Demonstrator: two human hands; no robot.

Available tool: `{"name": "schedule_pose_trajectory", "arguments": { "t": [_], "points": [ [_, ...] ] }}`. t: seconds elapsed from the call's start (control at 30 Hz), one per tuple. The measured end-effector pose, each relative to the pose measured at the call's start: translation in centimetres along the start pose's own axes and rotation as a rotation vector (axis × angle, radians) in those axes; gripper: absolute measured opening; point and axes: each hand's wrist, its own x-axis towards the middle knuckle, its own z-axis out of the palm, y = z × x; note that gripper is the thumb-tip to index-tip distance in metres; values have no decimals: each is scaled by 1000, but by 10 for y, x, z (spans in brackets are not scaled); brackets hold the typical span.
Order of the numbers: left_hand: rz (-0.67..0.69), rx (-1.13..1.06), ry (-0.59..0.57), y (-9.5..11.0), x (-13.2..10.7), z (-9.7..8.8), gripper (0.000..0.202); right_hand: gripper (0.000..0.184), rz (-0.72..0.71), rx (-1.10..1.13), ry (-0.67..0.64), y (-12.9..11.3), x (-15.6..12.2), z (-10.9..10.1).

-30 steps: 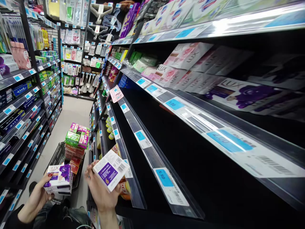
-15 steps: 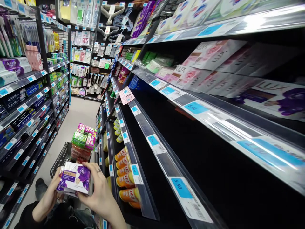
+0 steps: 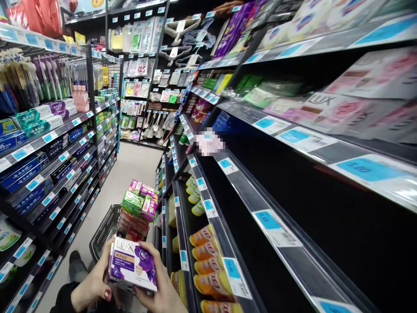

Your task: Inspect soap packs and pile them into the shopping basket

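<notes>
Both of my hands hold a small stack of white and purple LUX soap boxes (image 3: 133, 264) low in the view, in front of my body. My left hand (image 3: 96, 282) grips the stack's left end with the fingers curled under it. My right hand (image 3: 161, 284) is wrapped round its right end, thumb on top. The top box shows a purple flower and the LUX name. Just beyond the stack stands a black shopping basket (image 3: 104, 228) piled with green, pink and red soap packs (image 3: 140, 204).
I am in a narrow shop aisle. Dark shelves on the right carry LUX boxes (image 3: 329, 111) above and orange bottles (image 3: 208, 261) low down, with blue price tags (image 3: 369, 169) on the rails. Shelves with blue boxes (image 3: 22, 167) run along the left. Pale floor (image 3: 125, 174) leads to hanging goods at the far end.
A second ago my right hand held one box apart; it then went onto the stack in my left hand. Both hands now hold the stack, and my view has swung left.
</notes>
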Motion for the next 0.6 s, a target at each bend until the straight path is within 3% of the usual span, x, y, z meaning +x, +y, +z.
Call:
{"name": "schedule_pose_trajectory", "arguments": {
  "t": [0.13, 0.23, 0.43, 0.6],
  "points": [
    [29, 238, 59, 4, 5, -3, 92, 74, 52, 47, -23, -6, 0, -2],
    [6, 299, 122, 4, 7, -2, 83, 79, 101, 95, -10, -9, -2, -1],
    [-21, 285, 217, -1, 12, 0, 74, 100, 128, 311, 179, -6, -9, 6],
    [-39, 345, 155, -4, 16, -8, 78, 89, 100, 325, 227, -5, -7, 5]
  ]
}}
